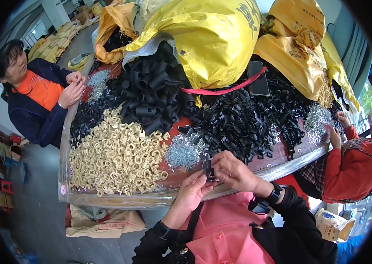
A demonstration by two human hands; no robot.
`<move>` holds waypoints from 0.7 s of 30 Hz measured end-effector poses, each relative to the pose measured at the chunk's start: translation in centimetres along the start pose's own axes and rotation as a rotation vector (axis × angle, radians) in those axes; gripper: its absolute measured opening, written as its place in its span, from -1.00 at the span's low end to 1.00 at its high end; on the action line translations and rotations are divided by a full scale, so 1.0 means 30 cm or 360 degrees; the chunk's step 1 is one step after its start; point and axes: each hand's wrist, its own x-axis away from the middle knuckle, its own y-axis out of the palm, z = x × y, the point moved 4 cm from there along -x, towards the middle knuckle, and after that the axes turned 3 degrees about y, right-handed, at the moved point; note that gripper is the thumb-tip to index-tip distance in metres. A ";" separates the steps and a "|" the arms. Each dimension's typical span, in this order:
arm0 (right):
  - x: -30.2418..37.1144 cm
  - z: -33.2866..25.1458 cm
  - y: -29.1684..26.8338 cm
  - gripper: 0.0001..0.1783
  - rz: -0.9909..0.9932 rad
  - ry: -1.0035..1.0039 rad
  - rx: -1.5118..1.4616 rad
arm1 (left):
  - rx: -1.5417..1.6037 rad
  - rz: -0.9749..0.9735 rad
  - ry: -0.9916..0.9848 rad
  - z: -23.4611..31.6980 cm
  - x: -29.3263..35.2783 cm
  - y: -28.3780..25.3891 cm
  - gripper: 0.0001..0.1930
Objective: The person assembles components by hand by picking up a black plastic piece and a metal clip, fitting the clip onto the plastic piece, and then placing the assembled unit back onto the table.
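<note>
Near the front edge of the table, my left hand (191,192) pinches a small black plastic part (209,170) between thumb and fingers. My right hand (238,174) closes on the same part from the other side, its fingertips against it. The exact shape of the part is mostly hidden by my fingers. Just beyond my hands lies a heap of small silvery metal pieces (181,152). To its left spreads a big pile of cream plastic ring-like pieces (115,158). Small black plastic pieces (238,125) are heaped beyond my right hand.
Larger black tubular parts (151,88) spill from a yellow sack (212,39). A dark phone-like slab (257,79) and a red strip (225,91) lie on the black pile. One person (41,97) works at left, another (348,167) at right. The table rim (133,201) is plastic-wrapped.
</note>
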 end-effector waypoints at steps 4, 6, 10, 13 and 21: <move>0.012 -0.032 0.016 -0.91 0.0058 -0.0186 0.0434 | -0.0029 -0.0012 0.0002 -0.009 -0.001 0.014 -0.70; 0.018 -0.028 0.019 -0.88 0.0114 -0.0233 0.0574 | -0.0064 0.0043 0.0031 -0.010 -0.002 0.012 -0.70; 0.030 -0.025 0.016 -0.84 0.0071 -0.0300 0.0682 | -0.0088 0.0093 0.0014 -0.028 -0.011 -0.005 -0.69; 0.040 -0.027 0.010 -0.84 0.0045 -0.0322 0.0760 | -0.0120 0.0095 -0.0014 -0.030 -0.009 0.001 -0.70; 0.057 -0.027 0.013 -0.87 0.0109 -0.0273 0.0871 | -0.0199 0.0129 -0.0045 -0.038 -0.014 0.016 -0.72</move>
